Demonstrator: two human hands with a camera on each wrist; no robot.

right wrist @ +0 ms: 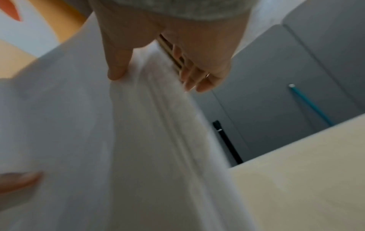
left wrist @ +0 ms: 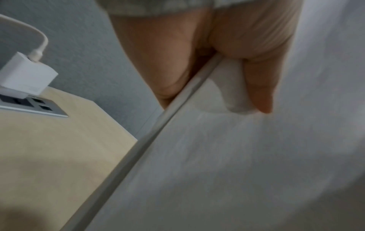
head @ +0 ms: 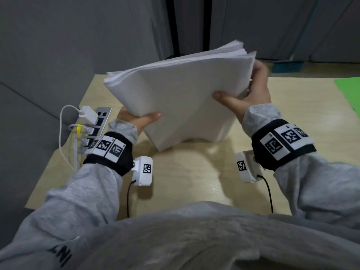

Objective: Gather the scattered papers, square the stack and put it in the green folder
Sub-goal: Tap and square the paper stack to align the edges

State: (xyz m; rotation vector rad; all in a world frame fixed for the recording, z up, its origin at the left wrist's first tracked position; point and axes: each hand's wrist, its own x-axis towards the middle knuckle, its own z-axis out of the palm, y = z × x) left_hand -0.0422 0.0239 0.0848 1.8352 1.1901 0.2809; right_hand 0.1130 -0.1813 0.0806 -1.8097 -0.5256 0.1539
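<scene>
Squaring step: left hand (head: 136, 119) and right hand (head: 251, 94) both gripping paper stack (head: 181, 90), edges uneven. Next: tapping flush on desk (head: 185, 172), carrying toward green folder (head: 348, 90) at 3 o'clock.

Both forearms, in grey sleeves with black wrist bands, reached forward from the near edge. The left hand (head: 136, 118) gripped the near left edge of a thick stack of white paper sheets (head: 181, 90), thumb on top and fingers underneath. The right hand (head: 251, 94) held the right edge, thumb across the near face, fingers (right wrist: 194, 79) curled behind.
</scene>
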